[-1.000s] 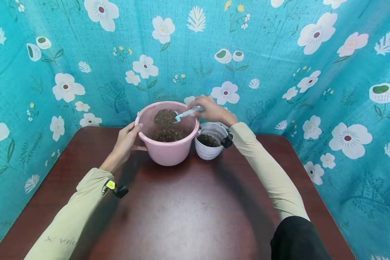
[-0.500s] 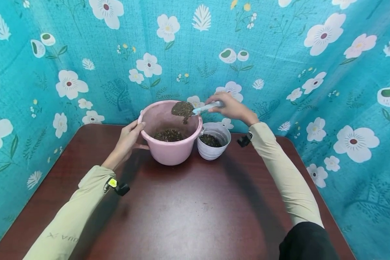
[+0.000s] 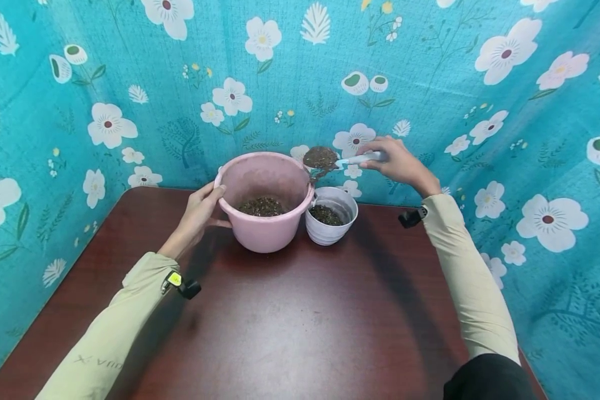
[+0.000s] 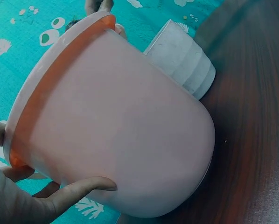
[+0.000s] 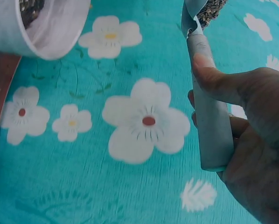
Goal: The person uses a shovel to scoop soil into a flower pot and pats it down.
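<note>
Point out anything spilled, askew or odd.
Soil trails below the scoop by the rim of the pink bucket, so it looks like spillage. A tiny speck on the table may be stray soil. Nothing looks damaged.

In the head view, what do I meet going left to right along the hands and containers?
Left hand → pink bucket → white pot → right hand.

Pink bucket point(image 3: 265, 235), soil point(image 3: 261, 206) inside, stands left | White pot point(image 3: 326, 233), part-filled, sits beside it, right | Pale-blue trowel point(image 5: 212, 126), soil-heaped, points left aloft
</note>
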The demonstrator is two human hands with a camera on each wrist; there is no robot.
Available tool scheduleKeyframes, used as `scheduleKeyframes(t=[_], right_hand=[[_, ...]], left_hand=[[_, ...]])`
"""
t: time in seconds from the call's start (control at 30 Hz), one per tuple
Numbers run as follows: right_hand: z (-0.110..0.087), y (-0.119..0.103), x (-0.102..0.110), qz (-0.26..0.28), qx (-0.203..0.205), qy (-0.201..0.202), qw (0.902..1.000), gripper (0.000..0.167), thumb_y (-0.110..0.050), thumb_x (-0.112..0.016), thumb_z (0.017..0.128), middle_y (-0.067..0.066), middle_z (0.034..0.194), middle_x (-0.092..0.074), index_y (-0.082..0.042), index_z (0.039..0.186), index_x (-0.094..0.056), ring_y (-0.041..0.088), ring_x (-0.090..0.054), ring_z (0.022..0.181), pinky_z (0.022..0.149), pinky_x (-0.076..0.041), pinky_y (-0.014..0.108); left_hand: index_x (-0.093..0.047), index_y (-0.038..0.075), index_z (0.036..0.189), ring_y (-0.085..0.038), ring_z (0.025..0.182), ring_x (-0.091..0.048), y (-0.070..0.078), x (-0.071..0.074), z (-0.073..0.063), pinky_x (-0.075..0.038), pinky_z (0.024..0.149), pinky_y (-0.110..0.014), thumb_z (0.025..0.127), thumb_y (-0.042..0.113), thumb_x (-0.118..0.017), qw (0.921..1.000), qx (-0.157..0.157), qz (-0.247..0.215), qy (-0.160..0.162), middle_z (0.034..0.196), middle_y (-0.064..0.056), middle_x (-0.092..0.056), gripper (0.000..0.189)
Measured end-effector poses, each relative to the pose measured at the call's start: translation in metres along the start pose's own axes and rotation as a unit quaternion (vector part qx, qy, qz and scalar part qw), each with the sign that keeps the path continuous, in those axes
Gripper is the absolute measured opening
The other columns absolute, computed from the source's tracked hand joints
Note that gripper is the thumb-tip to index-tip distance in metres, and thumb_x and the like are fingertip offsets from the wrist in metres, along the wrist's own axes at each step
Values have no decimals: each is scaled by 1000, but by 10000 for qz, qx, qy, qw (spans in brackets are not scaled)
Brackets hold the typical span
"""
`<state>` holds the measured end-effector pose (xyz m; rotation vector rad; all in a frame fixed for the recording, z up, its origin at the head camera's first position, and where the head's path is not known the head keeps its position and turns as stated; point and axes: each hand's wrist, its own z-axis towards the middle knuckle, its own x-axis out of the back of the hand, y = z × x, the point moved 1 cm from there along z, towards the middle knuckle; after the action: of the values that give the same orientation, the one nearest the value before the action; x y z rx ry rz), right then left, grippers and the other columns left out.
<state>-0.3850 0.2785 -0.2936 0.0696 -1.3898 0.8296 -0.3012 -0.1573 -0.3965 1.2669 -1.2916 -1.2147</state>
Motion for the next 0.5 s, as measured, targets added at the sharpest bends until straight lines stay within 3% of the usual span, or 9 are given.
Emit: scheduleKeyframes(t=[0.17,0.3,0.5], right_hand=[[-20,13,5,21,-248,147,9996,24,-12,-70,101,22,128,-65,-2,124,-72,42,-47,126,110,-26,67],[-34,20,3,-48,-304,178,9994,24,-12,-71,101,23,126,-64,-1,122,-72,42,-46,123,107,-28,67],[-50,27,-8,-280,-233,489,9981,19,-5,-74,97,23,115,-65,0,116,-75,39,-47,106,91,-29,56]], left_hand=[[-35,10,164,-35,126,-54,1,-1,0,-67,78,-53,108,32,-51,10000,-53,75,9,160,-25,-37,62],[-35,10,164,-30,120,-56,0,-1,0,-68,76,-51,108,34,-51,10000,-43,56,28,159,-26,-38,62],[-34,9,164,-44,135,-47,-2,-2,1,-67,75,-53,108,33,-51,9999,-111,22,56,161,-25,-36,63]])
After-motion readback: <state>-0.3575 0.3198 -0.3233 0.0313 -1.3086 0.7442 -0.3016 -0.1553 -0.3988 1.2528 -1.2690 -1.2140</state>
